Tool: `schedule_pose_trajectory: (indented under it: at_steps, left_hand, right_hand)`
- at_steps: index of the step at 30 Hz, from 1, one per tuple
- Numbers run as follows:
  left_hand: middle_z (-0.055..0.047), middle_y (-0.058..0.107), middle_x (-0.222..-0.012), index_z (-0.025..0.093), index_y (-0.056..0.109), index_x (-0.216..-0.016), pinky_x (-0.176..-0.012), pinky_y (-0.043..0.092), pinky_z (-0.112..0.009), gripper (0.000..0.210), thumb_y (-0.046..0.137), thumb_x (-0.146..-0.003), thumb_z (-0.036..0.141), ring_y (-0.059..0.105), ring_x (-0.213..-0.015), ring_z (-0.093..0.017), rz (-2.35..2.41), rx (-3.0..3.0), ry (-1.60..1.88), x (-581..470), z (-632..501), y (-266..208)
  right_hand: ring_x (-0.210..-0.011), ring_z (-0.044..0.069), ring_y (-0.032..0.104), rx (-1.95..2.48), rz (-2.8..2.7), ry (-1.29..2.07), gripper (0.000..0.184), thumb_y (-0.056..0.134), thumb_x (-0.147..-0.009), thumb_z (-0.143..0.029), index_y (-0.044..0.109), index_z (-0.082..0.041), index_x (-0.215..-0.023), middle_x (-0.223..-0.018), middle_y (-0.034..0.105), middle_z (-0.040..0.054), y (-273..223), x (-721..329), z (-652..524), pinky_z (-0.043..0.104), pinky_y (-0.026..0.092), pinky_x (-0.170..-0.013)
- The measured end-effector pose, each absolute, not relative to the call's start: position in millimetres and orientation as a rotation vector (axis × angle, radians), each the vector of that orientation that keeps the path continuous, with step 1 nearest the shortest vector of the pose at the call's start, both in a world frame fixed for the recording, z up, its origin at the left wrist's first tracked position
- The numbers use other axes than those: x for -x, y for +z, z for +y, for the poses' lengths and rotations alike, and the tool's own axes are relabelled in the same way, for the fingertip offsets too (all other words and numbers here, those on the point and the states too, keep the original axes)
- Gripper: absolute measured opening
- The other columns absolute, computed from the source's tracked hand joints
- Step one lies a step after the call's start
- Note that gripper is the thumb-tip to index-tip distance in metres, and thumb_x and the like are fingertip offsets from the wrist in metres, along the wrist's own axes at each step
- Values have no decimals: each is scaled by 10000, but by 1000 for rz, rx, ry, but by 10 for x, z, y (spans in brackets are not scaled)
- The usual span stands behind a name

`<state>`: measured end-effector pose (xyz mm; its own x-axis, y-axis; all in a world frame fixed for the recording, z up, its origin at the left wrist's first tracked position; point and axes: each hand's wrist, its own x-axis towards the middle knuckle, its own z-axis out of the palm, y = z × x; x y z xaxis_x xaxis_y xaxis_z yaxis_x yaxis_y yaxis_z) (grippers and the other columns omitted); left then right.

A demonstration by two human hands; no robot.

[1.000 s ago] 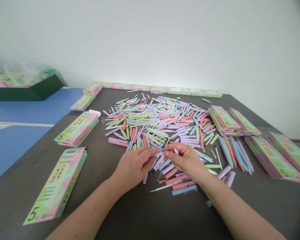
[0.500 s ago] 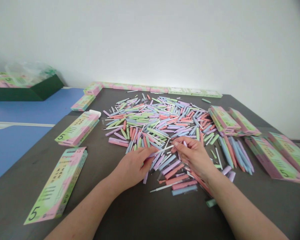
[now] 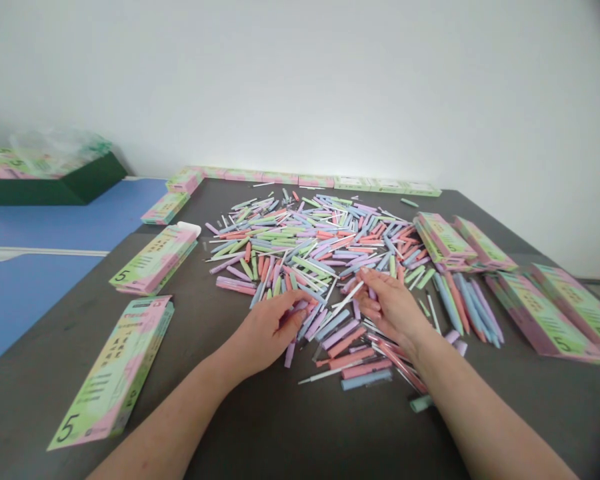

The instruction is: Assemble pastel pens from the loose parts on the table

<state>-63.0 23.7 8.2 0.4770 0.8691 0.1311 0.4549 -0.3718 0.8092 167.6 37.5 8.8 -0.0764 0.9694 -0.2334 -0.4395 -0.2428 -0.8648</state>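
A white pen refill (image 3: pixel 349 295) is pinched in the fingertips of my right hand (image 3: pixel 393 308), slanting down toward the left. A bit of purple, apparently another pen part (image 3: pixel 371 292), shows among the same fingers. My left hand (image 3: pixel 267 331) is curled with thumb and forefinger around a purple pen barrel (image 3: pixel 300 306), mostly hidden by the fingers. A gap separates the refill from my left hand. Both hands are over the near edge of a wide heap of loose pen parts (image 3: pixel 320 233), in purple, blue, green and red with white refills mixed in.
Cartons printed with a 5 (image 3: pixel 113 373) lie on the left, one with its flap open (image 3: pixel 156 257). More cartons (image 3: pixel 550 313) are on the right, beside a row of capped pens (image 3: pixel 470 307). Boxes (image 3: pixel 280 177) line the table's far edge. A green bin (image 3: pixel 87 180) stands at left.
My hands have drawn apart. The white refill, which earlier spanned the gap between them, has moved right with my right hand and now points more steeply down toward the left.
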Motion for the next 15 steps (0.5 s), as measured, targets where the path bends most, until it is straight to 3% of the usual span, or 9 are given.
schedule_pose_trajectory:
  at_steps: [3, 7, 10, 15]
  left_hand:
    - [49, 580, -569, 189, 593, -1124, -530, 488, -210, 236, 469, -945, 279, 574, -465, -102, 1039, -1742, 752, 589, 233, 49]
    - [26, 586, -749, 182, 560, -1034, -408, 420, -167, 171, 515, -909, 290, 573, -470, -73, 952, -1380, 819, 485, 237, 25]
    - [9, 614, -815, 182, 539, -991, -460, 480, -191, 174, 590, -867, 293, 623, -524, -91, 890, -1138, 924, 372, 231, 52]
    - [2, 649, -736, 164, 555, -938, -532, 529, -221, 170, 656, -801, 157, 690, -617, -143, 882, -698, 1122, 165, 250, 127]
  right_hand:
    - [-375, 11, 280, 1017, -768, 1714, 338, 775, -730, -400, 529, -169, -724, -616, 622, -3, 50, -1582, 326, 140, 161, -339]
    - [-360, 12, 255, 1028, -822, 1844, 314, 763, -748, -388, 540, -168, -762, -529, 551, -45, 24, -1537, 284, 145, 119, -344]
    - [-352, 6, 222, 1079, -875, 1875, 311, 763, -741, -391, 552, -167, -788, -526, 538, -56, 42, -1549, 275, 153, 99, -347]
    - [-348, 4, 200, 1082, -1004, 1948, 320, 751, -736, -414, 560, -168, -811, -503, 512, -68, 106, -1557, 247, 153, 74, -349]
